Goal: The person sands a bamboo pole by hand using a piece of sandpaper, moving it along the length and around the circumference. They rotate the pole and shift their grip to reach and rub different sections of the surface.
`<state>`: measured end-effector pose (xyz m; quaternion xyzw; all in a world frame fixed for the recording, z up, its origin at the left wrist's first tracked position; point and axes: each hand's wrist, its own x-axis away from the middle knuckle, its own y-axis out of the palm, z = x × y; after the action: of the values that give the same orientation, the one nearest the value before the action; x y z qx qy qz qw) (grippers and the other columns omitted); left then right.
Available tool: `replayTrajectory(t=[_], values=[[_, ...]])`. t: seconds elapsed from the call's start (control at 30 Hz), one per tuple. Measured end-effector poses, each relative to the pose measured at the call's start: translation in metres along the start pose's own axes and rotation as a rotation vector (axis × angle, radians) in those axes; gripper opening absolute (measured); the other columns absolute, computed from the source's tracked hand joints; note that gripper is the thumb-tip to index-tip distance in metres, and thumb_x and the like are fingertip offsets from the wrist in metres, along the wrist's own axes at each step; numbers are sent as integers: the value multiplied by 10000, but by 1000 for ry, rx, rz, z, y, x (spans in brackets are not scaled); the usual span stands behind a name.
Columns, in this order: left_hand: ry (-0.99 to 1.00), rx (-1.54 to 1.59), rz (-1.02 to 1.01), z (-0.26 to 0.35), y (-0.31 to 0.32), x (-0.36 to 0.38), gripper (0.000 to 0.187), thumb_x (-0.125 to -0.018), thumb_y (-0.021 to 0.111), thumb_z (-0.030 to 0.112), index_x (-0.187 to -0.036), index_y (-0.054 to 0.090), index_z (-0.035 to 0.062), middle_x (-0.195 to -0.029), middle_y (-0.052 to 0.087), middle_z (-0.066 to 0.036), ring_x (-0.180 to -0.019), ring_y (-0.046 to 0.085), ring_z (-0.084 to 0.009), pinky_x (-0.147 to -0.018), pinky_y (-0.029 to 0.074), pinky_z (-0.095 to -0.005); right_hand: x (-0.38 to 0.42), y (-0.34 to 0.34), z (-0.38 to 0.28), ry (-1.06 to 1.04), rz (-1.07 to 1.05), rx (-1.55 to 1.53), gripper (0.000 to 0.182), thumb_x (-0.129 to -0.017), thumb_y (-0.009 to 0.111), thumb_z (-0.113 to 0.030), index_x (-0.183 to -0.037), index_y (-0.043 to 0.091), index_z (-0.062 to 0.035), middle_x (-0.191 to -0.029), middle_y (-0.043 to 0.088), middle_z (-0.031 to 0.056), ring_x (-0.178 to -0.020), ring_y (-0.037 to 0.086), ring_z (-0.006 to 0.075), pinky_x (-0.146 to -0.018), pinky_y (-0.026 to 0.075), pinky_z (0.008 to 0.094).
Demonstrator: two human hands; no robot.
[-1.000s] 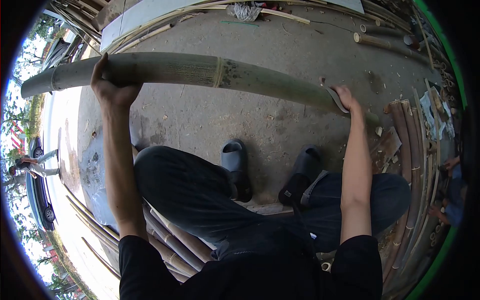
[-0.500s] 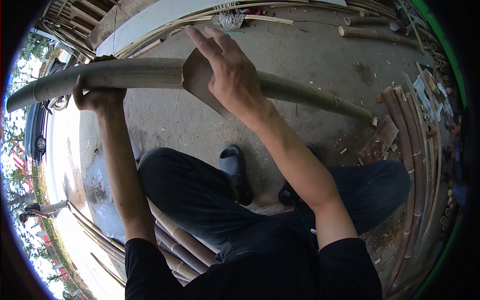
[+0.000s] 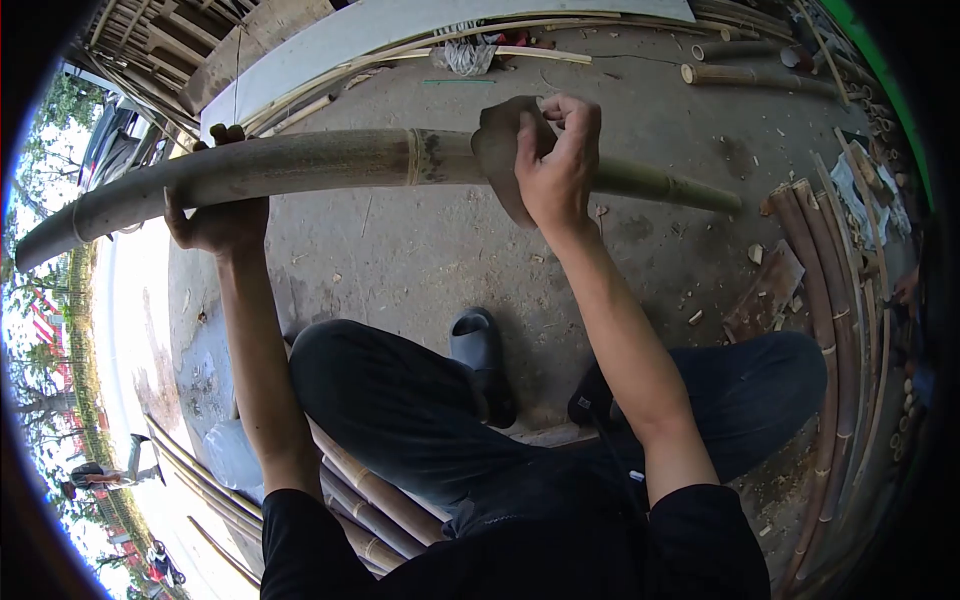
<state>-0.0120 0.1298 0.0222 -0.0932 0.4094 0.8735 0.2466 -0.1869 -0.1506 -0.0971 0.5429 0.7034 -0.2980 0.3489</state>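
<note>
A long, slightly curved bamboo pole [image 3: 320,160] runs across in front of me, its thick end at the left. My left hand [image 3: 225,222] supports it from below, closed around it with the thumb on the near side and fingertips showing on the far side. Toward the thinner right part, a dark brown flexible sheet that looks like sandpaper [image 3: 497,150] is draped over the pole. My right hand [image 3: 562,165] is on the sheet's right side, thumb and curled fingers closed on it. Part of the sheet is hidden behind that hand.
Bamboo poles [image 3: 822,290] lie on the floor at the right, more [image 3: 375,490] beside my left leg. A flat brown piece [image 3: 765,293] lies among chips. Bamboo strips [image 3: 400,58] and a clear plastic bag [image 3: 465,57] are at the back. A distant person [image 3: 100,477] is at the left.
My right hand has moved right along the pole with the brown sheet, its fingers going from extended to curled. The pole has shifted a little, its left end lower in view.
</note>
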Motion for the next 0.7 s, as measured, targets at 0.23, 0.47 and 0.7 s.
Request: replayTrajectory(t=[0.23,0.47,0.7], values=[[-92,-28,238,12,-32,21,714,-746,665,568,-1183,617,6,-1100,654,-132,-1097,603,-302,-1059,394,-465,-15,53,-108,169,-888,200,527,-1046,419,-431,-825,694,-40,-665,670,132,-629,669,302,-629,559,413],[-68,-56,281,12,-35,23,643,-715,673,540,-1093,664,20,-1029,676,-137,-1042,625,-314,-1019,435,-473,-9,57,-93,249,-921,110,556,-1046,400,-458,-831,725,-62,-660,688,151,-597,694,336,-590,569,455],[-60,-20,463,1,-46,22,593,-719,676,505,-1108,649,58,-1023,671,-131,-1030,629,-315,-1018,439,-475,31,-114,198,697,-708,351,402,-921,618,-422,-956,757,-47,-858,740,146,-790,711,290,-745,506,371]])
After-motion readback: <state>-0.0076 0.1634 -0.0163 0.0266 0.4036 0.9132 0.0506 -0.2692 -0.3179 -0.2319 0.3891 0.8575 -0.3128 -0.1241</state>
